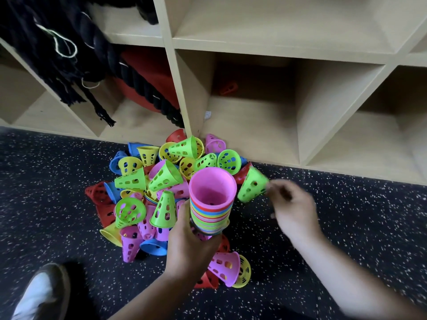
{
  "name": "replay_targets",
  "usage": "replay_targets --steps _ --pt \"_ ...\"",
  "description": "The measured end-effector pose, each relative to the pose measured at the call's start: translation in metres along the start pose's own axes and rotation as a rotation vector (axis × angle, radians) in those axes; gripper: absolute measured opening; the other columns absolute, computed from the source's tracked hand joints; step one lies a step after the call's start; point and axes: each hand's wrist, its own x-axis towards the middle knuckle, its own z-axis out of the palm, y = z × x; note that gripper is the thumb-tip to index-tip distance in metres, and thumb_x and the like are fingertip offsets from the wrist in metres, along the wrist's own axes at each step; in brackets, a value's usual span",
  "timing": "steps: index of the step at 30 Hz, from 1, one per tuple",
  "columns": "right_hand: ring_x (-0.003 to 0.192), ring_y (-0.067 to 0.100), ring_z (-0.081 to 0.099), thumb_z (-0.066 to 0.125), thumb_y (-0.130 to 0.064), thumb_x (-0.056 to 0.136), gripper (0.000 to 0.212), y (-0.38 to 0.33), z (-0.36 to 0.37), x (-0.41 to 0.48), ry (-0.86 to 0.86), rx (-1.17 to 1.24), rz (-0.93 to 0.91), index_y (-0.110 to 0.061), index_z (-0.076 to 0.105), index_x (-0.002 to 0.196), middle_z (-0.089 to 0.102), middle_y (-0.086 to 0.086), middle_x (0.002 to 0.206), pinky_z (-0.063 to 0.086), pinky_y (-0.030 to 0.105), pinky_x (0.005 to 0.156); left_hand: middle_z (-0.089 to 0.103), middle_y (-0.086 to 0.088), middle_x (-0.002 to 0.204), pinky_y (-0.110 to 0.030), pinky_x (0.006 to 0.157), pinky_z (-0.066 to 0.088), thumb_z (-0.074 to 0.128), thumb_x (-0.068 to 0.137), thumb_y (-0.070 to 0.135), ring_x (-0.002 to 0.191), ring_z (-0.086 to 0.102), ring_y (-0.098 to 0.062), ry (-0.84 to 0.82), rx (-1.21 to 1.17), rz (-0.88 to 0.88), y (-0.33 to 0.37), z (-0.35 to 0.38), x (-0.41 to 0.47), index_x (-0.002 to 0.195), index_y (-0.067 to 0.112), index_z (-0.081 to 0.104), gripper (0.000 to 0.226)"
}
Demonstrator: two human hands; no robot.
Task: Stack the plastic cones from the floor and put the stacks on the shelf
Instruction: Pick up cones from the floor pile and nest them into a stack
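Head view: left hand point(189, 245) is gripping the nested stack point(211, 204) around its lower walls, centre frame; right hand point(293, 204), blurred, is pinching a green cone point(251, 188) just right of it; cones point(138, 181) probably light, stiff, slick, best taken at the rim.

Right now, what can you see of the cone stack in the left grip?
The cone stack is many nested plastic cones, wide ends up. A pink cone sits on top, mouth open; rims below band red, blue, green, yellow. The left grip curls round its lower part, above the floor pile. Nothing else touches it.
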Motion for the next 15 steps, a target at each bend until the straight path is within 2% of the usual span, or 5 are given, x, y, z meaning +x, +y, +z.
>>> replay_targets --steps 2,6,10,13,15 --pt "0.060 0.015 0.059 0.065 -0.018 0.092 0.009 -0.044 -0.024 -0.012 0.043 0.140 -0.092 -0.020 0.072 0.097 0.069 0.013 0.082 0.050 0.020 0.046 0.074 0.012 0.100 -0.036 0.076 0.060 0.092 0.068 0.023 0.089 0.072 -0.004 0.009 0.014 0.004 -0.002 0.003 0.002 0.114 0.033 0.054 0.061" --pt "0.055 0.009 0.058 0.068 -0.024 0.087 0.009 -0.104 -0.051 -0.038 -0.036 0.241 -0.363 -0.023 0.073 0.094 0.068 0.005 0.075 0.046 0.015 0.049 0.073 0.013 0.104 -0.038 0.080 0.060 0.091 0.069 0.021 0.094 0.071 -0.003 0.012 0.020 0.002 -0.003 0.012 0.004 0.120 0.032 0.053 0.064" --pt "0.059 0.010 0.054 0.073 -0.025 0.087 0.015 -0.108 -0.042 -0.045 -0.213 0.011 -0.598 -0.022 0.076 0.101 0.065 -0.005 0.083 0.037 0.010 0.055 0.073 0.015 0.103 -0.029 0.080 0.059 0.088 0.070 0.020 0.093 0.070 -0.001 0.015 0.007 0.015 0.003 0.018 0.005 0.119 0.035 0.053 0.062" --pt "0.059 0.016 0.053 0.071 -0.030 0.088 0.022 -0.093 -0.038 -0.040 -0.226 0.140 -0.526 -0.026 0.073 0.110 0.066 -0.003 0.087 0.040 0.013 0.059 0.072 0.017 0.100 -0.021 0.076 0.057 0.088 0.070 0.016 0.091 0.070 0.000 0.013 0.018 0.039 0.006 0.019 0.005 0.115 0.035 0.054 0.059" --pt "0.058 0.014 0.050 0.068 -0.026 0.091 0.014 -0.082 -0.034 -0.024 -0.094 0.330 -0.288 -0.027 0.074 0.104 0.068 0.007 0.085 0.042 0.018 0.057 0.072 0.015 0.100 -0.020 0.076 0.057 0.089 0.070 0.015 0.091 0.070 -0.001 0.014 0.009 0.034 0.005 0.017 0.006 0.115 0.032 0.055 0.058"
